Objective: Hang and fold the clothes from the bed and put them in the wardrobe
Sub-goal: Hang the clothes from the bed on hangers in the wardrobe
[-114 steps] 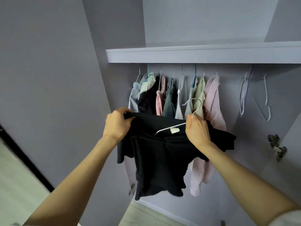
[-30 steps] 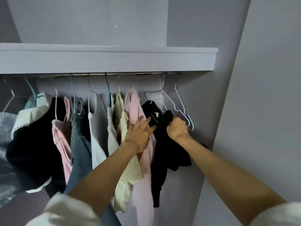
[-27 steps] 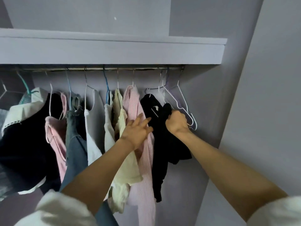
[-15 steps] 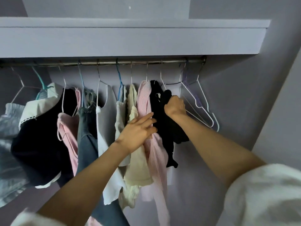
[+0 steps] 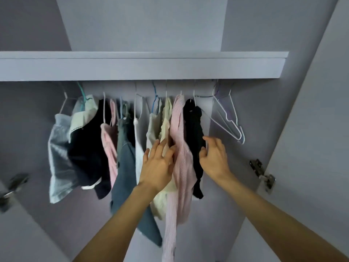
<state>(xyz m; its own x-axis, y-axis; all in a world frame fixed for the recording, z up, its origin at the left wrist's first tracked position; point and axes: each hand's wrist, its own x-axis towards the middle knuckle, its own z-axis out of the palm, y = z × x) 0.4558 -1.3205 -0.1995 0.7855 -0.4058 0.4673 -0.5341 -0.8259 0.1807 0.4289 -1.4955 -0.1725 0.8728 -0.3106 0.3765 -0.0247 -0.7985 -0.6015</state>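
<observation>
A black garment [image 5: 194, 133] hangs on a white hanger at the right end of the row of clothes inside the wardrobe. My right hand [image 5: 214, 157] is just right of it, fingers spread and relaxed, its thumb near the black cloth and holding nothing. My left hand [image 5: 158, 165] lies with straight fingers against the cream top [image 5: 165, 129] and the pink striped shirt [image 5: 180, 148]. Further left hang a white top [image 5: 138, 148], a blue-grey garment [image 5: 125, 167], a pink top [image 5: 109, 140], a dark dress with a white collar [image 5: 85, 148] and a pale grey piece [image 5: 58, 157].
Empty white and lilac hangers [image 5: 229, 121] dangle to the right of the black garment. A shelf [image 5: 141, 67] runs across above the clothes. The open right door carries a metal hinge [image 5: 262, 174]; another hinge [image 5: 13, 188] shows at the left.
The black garment went from my hands onto the rail. My right hand has let go of it and opened, dropping lower. My left hand stays against the pink and cream clothes.
</observation>
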